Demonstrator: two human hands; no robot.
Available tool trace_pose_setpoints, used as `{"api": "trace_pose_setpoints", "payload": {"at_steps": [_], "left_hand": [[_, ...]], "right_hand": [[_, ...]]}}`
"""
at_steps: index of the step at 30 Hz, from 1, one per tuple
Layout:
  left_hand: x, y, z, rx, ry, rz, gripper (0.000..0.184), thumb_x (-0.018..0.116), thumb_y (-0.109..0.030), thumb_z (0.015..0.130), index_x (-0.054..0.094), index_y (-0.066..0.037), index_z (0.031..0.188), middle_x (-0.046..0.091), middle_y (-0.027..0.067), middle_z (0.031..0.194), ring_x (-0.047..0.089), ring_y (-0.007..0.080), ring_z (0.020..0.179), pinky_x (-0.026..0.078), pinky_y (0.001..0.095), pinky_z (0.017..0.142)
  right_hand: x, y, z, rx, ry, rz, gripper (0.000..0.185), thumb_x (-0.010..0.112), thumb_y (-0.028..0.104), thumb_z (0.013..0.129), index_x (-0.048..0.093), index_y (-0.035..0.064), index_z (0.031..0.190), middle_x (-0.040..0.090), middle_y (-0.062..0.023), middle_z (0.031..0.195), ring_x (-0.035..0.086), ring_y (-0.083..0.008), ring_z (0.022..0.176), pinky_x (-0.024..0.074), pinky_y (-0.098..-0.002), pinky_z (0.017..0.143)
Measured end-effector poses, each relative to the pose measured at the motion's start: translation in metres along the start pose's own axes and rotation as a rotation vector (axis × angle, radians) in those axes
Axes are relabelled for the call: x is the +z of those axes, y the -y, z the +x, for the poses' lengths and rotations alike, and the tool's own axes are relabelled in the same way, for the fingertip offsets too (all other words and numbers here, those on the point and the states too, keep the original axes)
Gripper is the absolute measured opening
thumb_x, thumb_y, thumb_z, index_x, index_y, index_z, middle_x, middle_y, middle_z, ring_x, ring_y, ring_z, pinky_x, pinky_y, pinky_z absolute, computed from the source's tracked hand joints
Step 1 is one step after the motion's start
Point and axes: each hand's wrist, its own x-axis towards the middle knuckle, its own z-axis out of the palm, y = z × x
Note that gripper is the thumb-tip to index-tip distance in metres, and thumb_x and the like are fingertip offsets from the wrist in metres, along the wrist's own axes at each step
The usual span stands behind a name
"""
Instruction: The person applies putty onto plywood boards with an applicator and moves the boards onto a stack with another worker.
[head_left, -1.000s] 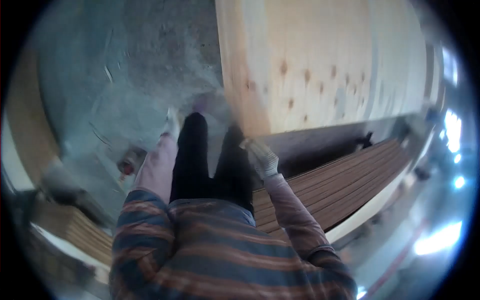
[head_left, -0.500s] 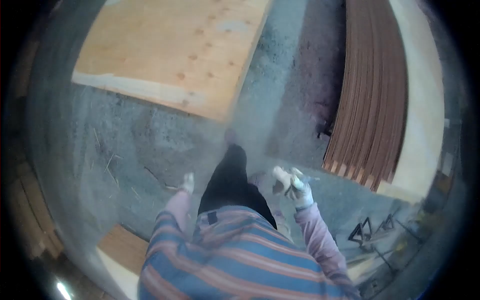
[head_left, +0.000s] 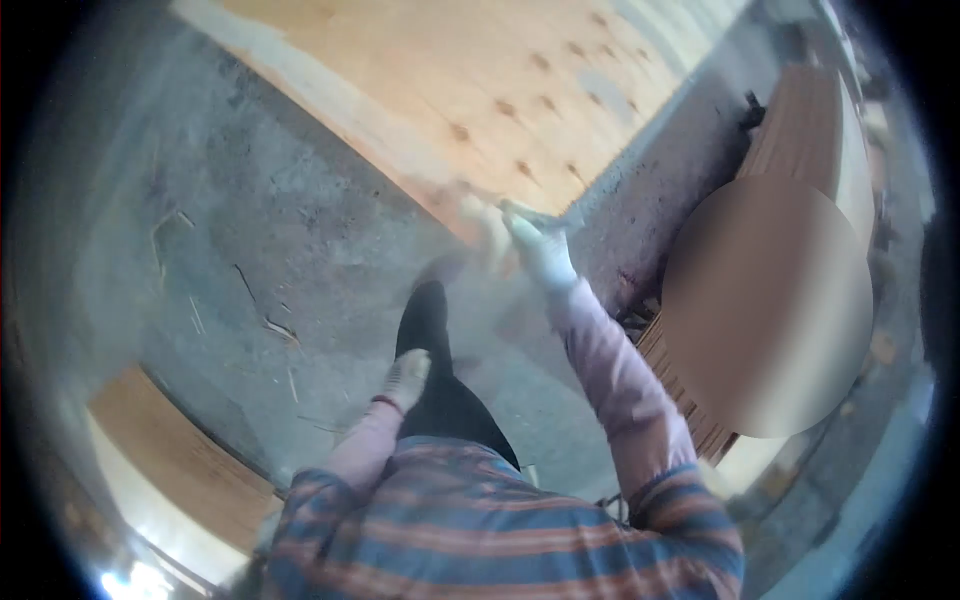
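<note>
My right hand (head_left: 545,250), in a whitish glove, reaches forward to the near corner of a large plywood sheet (head_left: 440,70). It is closed on a pale tan object (head_left: 487,230), too smeared by motion to name. A thin dark piece also shows at its fingers; I cannot tell whether it belongs to the tan object. Whether the tan object touches the sheet is unclear. My left hand (head_left: 407,378), gloved too, hangs beside my dark trouser leg (head_left: 435,400). Its fingers look loosely stretched, and nothing shows in them.
Grey concrete floor (head_left: 290,250) with scattered splinters lies left of my leg. On the right stands a stack of brown sheets (head_left: 800,120), partly hidden by a round blurred patch. Another brown board stack (head_left: 180,430) is at the lower left.
My right hand has moved forward and left to the plywood corner with the tan object. My left hand has drawn back against my leg. The view has turned, and the plywood is nearer.
</note>
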Motion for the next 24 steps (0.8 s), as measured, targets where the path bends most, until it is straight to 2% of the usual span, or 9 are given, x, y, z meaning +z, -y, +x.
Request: {"api": "trace_pose_setpoints", "payload": {"at_steps": [2,7,9,12,15,17,19,21,24], "left_hand": [[-0.027,0.043,-0.002,-0.287,-0.223,-0.082,0.044,0.041,-0.038,0.098,0.065,-0.003,0.109,0.066,0.0218,0.106,0.060,0.0399,0.103,0.046,0.0470,0.090],[-0.086,0.117,-0.026,-0.868,-0.095,0.061,0.052,0.039,-0.045,0.097,0.065,-0.003,0.115,0.064,0.0237,0.113,0.058,0.0412,0.109,0.044,0.0452,0.096],[-0.054,0.213,-0.056,-0.897,-0.033,0.070,0.055,0.040,-0.048,0.096,0.064,-0.002,0.115,0.064,0.0243,0.112,0.058,0.0420,0.109,0.044,0.0460,0.096],[-0.056,0.209,-0.048,-0.831,0.115,0.179,0.060,0.038,-0.052,0.095,0.062,-0.002,0.118,0.063,0.0248,0.115,0.057,0.0428,0.110,0.043,0.0469,0.097],[-0.066,0.160,-0.023,-0.582,0.040,0.188,0.062,0.038,-0.055,0.094,0.060,-0.003,0.119,0.062,0.0253,0.115,0.056,0.0440,0.110,0.044,0.0470,0.096],[-0.074,0.116,0.006,-0.470,0.015,0.174,0.059,0.038,-0.052,0.095,0.060,-0.003,0.119,0.062,0.0240,0.116,0.055,0.0430,0.111,0.044,0.0459,0.096],[-0.095,0.073,0.051,-0.491,0.209,0.229,0.049,0.041,-0.041,0.097,0.060,-0.001,0.117,0.063,0.0180,0.118,0.056,0.0354,0.113,0.042,0.0429,0.096],[-0.087,0.076,0.077,-0.491,0.045,-0.265,0.044,0.043,-0.036,0.097,0.060,0.000,0.117,0.059,0.0139,0.123,0.056,0.0279,0.112,0.041,0.0404,0.097],[-0.089,0.029,0.118,-0.491,0.155,-0.269,0.050,0.048,-0.032,0.095,0.046,0.000,0.133,0.052,0.0106,0.125,0.050,0.0219,0.116,0.038,0.0370,0.103]], "right_hand": [[-0.008,-0.024,0.067,-0.251,0.050,-0.891,0.026,0.062,0.018,0.089,0.066,0.0071,0.113,0.071,-0.0080,0.097,0.067,-0.0226,0.083,0.0531,-0.0321,0.076],[0.029,0.008,0.112,-0.280,0.616,-0.947,0.025,0.066,0.018,0.087,0.069,0.0132,0.111,0.070,-0.0084,0.106,0.068,-0.0223,0.090,0.0535,-0.0301,0.079],[0.015,0.017,0.094,-0.225,0.849,-1.066,0.027,0.066,0.015,0.087,0.070,0.0175,0.113,0.069,-0.0095,0.112,0.067,-0.0223,0.099,0.0521,-0.0302,0.087],[-0.020,-0.026,0.039,0.311,0.545,-0.274,0.027,0.061,0.009,0.089,0.069,0.0152,0.114,0.069,-0.0074,0.114,0.066,-0.0196,0.101,0.0512,-0.0308,0.089],[-0.052,-0.025,-0.013,-0.571,0.609,-1.125,0.026,0.059,0.005,0.091,0.068,0.0071,0.116,0.068,-0.0086,0.117,0.064,-0.0195,0.104,0.0501,-0.0331,0.092],[-0.076,-0.087,-0.068,0.027,0.349,0.006,0.027,0.061,0.008,0.091,0.066,0.0030,0.117,0.067,-0.0109,0.118,0.061,-0.0219,0.111,0.0481,-0.0354,0.095],[-0.081,-0.097,-0.142,0.279,0.053,0.601,0.032,0.063,0.014,0.091,0.064,0.0010,0.120,0.066,-0.0142,0.119,0.059,-0.0260,0.115,0.0464,-0.0383,0.098],[-0.085,-0.090,-0.238,0.256,-0.279,0.476,0.035,0.063,0.016,0.090,0.063,0.0012,0.121,0.065,-0.0158,0.119,0.059,-0.0273,0.114,0.0465,-0.0390,0.099],[-0.072,-0.112,-0.396,0.319,-0.871,0.119,0.029,0.058,0.011,0.091,0.064,0.0018,0.118,0.065,-0.0140,0.120,0.062,-0.0224,0.108,0.0491,-0.0358,0.096]]}}
